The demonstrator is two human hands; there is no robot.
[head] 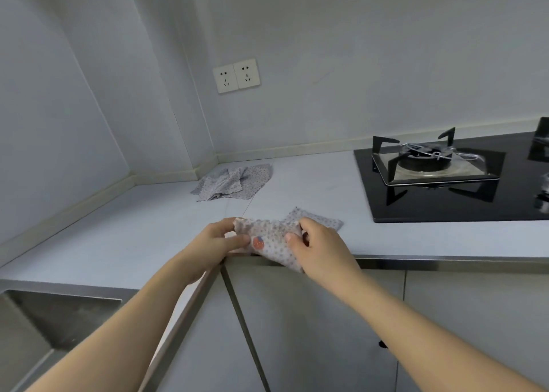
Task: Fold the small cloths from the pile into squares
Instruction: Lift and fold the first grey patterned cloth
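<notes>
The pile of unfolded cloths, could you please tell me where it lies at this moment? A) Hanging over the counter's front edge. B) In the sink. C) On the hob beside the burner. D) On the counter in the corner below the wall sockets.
D: the pile of unfolded cloths lies crumpled on the counter near the wall corner, below the wall sockets, apart from the hob and the sink.

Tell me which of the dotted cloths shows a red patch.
It is the cloth that the left hand and right hand hold at the counter's front edge. The pile and the flat cloth show only dots.
</notes>
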